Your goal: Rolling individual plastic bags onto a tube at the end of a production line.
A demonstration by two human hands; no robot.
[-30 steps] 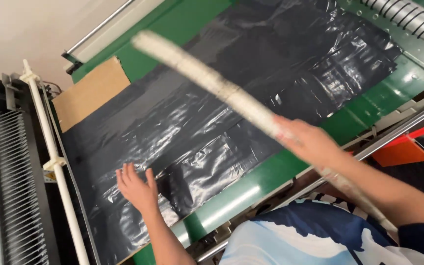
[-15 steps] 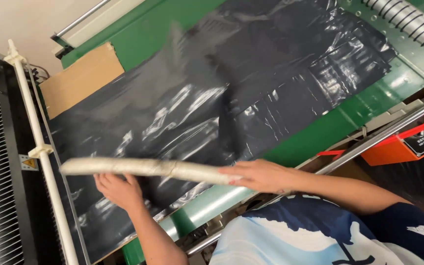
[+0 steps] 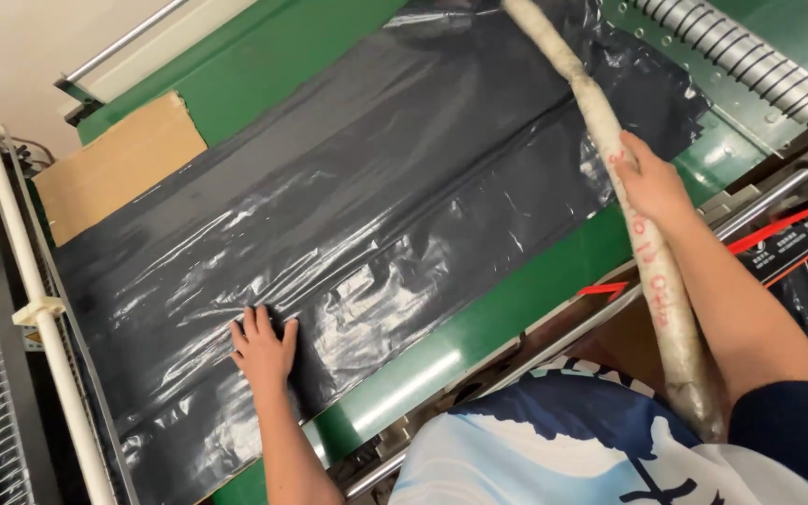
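black plastic sheeting point(image 3: 376, 224) lies spread along the green bench point(image 3: 516, 299), mostly flat, though creases show near its lower edge and at the far end by the rollers point(image 3: 741, 47). the left hand point(image 3: 264, 348) presses open-palmed on the film, fingers spread, grasping nothing. the right hand point(image 3: 649, 182) is clenched around a long pale padded stick point(image 3: 610, 140), held slanting above the sheet's far end. judging by the wrinkles, the smoothing looks partly done, with the near edge and far corner left.

close head view, steeply downward
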